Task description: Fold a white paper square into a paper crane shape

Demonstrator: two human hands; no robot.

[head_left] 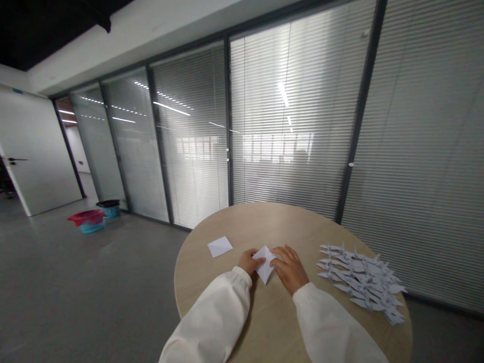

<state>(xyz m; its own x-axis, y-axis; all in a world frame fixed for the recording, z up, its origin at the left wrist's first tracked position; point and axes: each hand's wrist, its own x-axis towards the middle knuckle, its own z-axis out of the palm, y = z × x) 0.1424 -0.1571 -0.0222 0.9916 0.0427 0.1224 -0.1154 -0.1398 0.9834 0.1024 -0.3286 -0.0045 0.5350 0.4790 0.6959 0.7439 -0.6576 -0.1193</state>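
Note:
Between my hands is a folded white paper [265, 272], diamond-shaped with one corner pointing toward me. My left hand [248, 261] pinches its left side, thumb on top. At its right edge my right hand [292, 268] rests, the thumb on the paper and the fingers reaching over the far right side. Farther left on the table lies a flat square of white paper [220, 246] with a faint crease. Rows of folded white paper cranes [361, 277] cover the table's right side.
The round wooden table [272, 217] stands close to a glass partition with blinds [287, 111]. On the grey floor at left are a red-lined blue basket [91, 225] and a black-lined one [110, 209]. A white door [38, 151] stands farther back.

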